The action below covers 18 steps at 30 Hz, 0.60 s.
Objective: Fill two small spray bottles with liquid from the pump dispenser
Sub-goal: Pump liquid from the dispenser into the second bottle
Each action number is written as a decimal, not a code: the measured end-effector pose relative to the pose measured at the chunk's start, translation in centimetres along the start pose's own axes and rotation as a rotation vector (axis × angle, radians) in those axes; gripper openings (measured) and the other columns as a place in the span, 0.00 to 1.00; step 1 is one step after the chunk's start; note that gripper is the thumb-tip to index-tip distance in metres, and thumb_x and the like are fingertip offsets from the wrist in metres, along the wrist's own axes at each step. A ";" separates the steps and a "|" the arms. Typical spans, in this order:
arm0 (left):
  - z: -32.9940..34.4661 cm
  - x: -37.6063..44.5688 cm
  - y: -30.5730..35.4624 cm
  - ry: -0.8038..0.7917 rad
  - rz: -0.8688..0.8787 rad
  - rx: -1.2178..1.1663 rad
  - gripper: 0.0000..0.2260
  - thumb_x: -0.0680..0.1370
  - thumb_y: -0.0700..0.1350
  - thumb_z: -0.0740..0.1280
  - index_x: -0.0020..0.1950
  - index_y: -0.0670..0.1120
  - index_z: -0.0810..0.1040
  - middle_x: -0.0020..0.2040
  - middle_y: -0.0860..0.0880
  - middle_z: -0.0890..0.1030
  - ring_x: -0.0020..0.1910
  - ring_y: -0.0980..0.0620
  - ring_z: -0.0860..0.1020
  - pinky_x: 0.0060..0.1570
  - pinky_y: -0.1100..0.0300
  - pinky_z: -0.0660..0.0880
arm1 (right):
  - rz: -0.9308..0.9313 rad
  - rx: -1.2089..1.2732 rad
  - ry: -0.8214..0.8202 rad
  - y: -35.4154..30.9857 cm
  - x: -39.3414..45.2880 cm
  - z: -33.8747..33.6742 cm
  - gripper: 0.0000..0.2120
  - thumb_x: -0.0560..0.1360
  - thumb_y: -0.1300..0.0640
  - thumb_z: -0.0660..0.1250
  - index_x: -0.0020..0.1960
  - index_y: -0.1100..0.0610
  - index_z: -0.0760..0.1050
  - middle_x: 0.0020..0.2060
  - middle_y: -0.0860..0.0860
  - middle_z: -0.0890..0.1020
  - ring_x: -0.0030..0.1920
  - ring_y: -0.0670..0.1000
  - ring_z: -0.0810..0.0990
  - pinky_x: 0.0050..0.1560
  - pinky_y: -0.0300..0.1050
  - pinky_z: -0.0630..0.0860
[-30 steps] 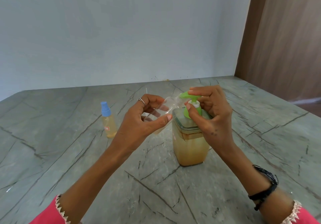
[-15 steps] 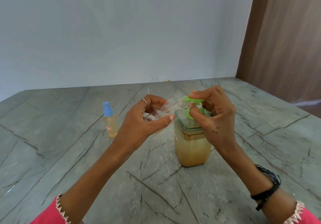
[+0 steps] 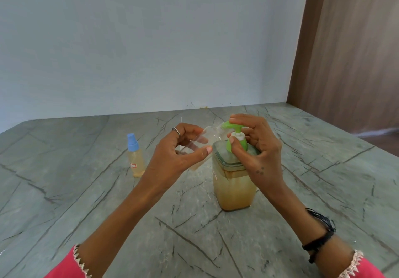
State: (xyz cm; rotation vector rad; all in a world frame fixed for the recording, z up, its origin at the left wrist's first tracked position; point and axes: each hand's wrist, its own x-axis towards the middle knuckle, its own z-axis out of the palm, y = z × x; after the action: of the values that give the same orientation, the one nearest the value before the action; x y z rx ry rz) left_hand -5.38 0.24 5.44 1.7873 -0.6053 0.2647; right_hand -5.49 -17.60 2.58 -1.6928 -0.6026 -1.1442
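Note:
A square clear pump dispenser (image 3: 234, 189) with amber liquid stands on the grey marble table (image 3: 86, 202). Its green pump head (image 3: 234, 134) is under my right hand (image 3: 257, 148), whose fingers curl over the top and thumb sits on the collar. My left hand (image 3: 179, 154) grips a clear uncapped spray bottle (image 3: 201, 141), tilted with its mouth at the green nozzle. A little amber liquid lies in its lower end. A second spray bottle (image 3: 135, 159) with a blue cap, filled with amber liquid, stands upright to the left.
A thin white dip tube (image 3: 181, 119) shows just behind my left hand. A pale wall bounds the table at the back, and a wooden panel (image 3: 349, 51) rises at the right. The table's right edge drops to the floor.
The green pump head went down under my right hand and has risen again. My left hand keeps the clear bottle at the nozzle. The view shifted slightly.

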 end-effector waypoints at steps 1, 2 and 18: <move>0.0 0.0 0.0 0.004 0.003 0.001 0.13 0.65 0.53 0.69 0.48 0.57 0.75 0.47 0.61 0.81 0.44 0.64 0.78 0.46 0.63 0.76 | 0.005 0.004 0.003 0.0 0.0 0.0 0.16 0.71 0.63 0.67 0.56 0.49 0.74 0.52 0.49 0.79 0.47 0.52 0.81 0.46 0.48 0.79; 0.0 0.0 0.0 0.006 0.004 0.000 0.13 0.65 0.52 0.69 0.48 0.57 0.75 0.47 0.61 0.81 0.45 0.64 0.78 0.46 0.63 0.76 | 0.014 0.007 0.009 -0.1 0.1 0.0 0.16 0.71 0.63 0.67 0.56 0.49 0.75 0.51 0.50 0.79 0.46 0.53 0.82 0.45 0.49 0.80; 0.0 0.0 -0.2 -0.006 0.000 -0.037 0.16 0.62 0.54 0.69 0.48 0.54 0.75 0.42 0.62 0.82 0.43 0.63 0.77 0.41 0.70 0.75 | -0.018 -0.065 0.027 -0.2 0.4 0.0 0.09 0.70 0.62 0.67 0.50 0.56 0.76 0.47 0.44 0.76 0.45 0.44 0.80 0.43 0.38 0.79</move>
State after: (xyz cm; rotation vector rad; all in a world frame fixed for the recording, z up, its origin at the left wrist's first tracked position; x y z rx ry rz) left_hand -5.21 0.26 5.26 1.7536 -0.6102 0.2469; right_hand -5.46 -17.55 2.99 -1.7269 -0.5705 -1.2091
